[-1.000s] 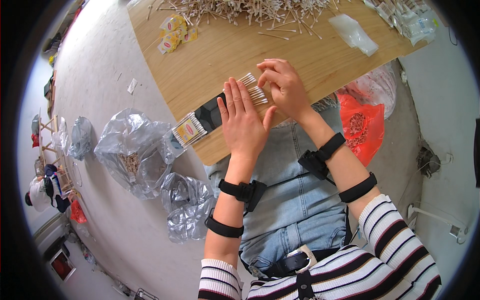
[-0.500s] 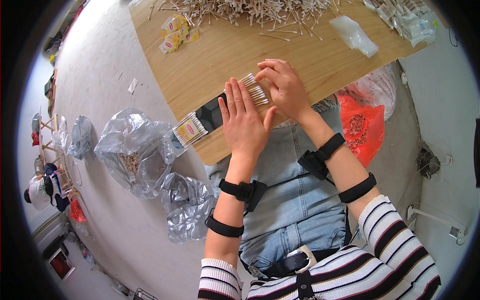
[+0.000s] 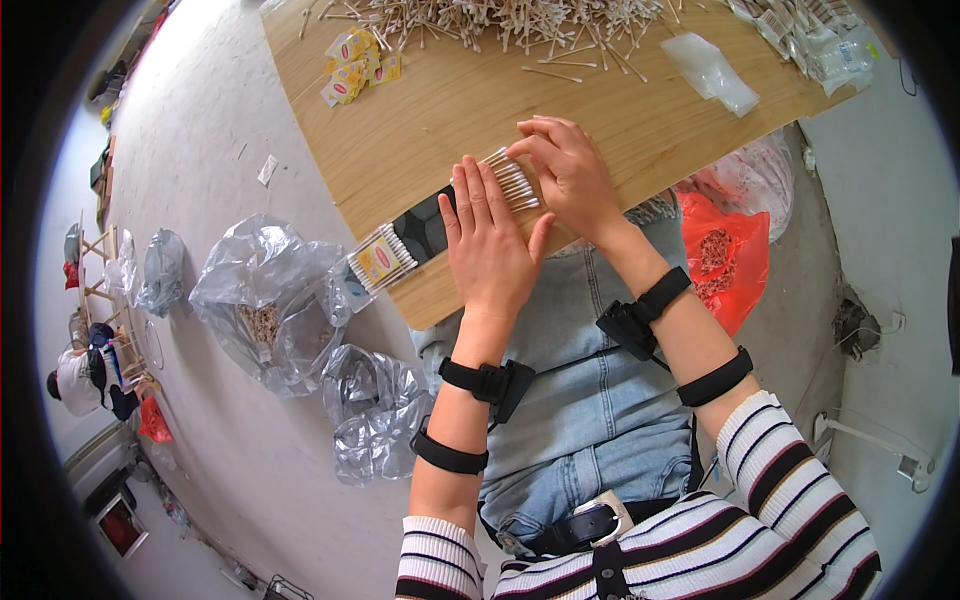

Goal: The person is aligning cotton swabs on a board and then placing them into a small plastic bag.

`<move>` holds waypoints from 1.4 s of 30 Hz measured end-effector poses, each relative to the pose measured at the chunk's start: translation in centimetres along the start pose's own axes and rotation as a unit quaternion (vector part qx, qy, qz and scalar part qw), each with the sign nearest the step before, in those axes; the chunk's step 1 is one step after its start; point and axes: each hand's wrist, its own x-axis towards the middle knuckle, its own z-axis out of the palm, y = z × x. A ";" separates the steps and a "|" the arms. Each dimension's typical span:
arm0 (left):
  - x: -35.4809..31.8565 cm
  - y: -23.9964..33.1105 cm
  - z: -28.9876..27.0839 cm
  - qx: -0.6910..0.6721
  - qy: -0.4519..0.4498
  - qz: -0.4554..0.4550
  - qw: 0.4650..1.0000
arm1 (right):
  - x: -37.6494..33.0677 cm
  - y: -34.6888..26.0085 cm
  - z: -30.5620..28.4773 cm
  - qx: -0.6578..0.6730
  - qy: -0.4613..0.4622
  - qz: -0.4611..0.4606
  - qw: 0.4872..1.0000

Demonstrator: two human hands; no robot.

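A row of white-tipped cotton swabs [image 3: 517, 186] lies side by side near the front edge of the wooden table. My left hand [image 3: 490, 225] rests flat over their other ends, fingers stretched and thumb out to the side. My right hand [image 3: 577, 178] is at the tips, its bent fingers apart and touching the upper end of the row; its palm side is hidden. Left of my left hand lies a dark patterned piece [image 3: 425, 228], partly covered by that hand. Beyond it sits a bundle of swabs with a yellow label card [image 3: 378, 260].
Loose swabs [image 3: 520, 18] are heaped at the table's far side, near yellow cards [image 3: 350, 78]. Clear plastic bags [image 3: 708, 72] lie at the far right. Grey plastic bags [image 3: 262, 300] stand on the floor at left. A red bag [image 3: 725, 255] is below the table at right.
The swab tips between my hands are spread in a more even row, where a gap showed before. Both hands have hardly moved.
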 end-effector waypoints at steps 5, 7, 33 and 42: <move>-0.2 -0.2 -0.4 -0.017 0.011 -0.003 1.000 | 0.0 0.1 0.0 0.040 -0.002 0.008 0.999; -0.5 -0.3 -0.7 -0.054 0.028 0.002 0.998 | 0.0 -0.1 -0.2 0.060 -0.001 0.023 0.998; -2.6 -12.4 -4.8 -0.279 0.120 -0.405 0.862 | 3.4 -7.8 9.1 -0.128 -0.098 -0.091 0.983; -2.3 -12.8 -2.5 -0.406 0.141 -0.375 0.821 | 3.3 -9.2 10.0 -0.110 -0.105 -0.100 0.983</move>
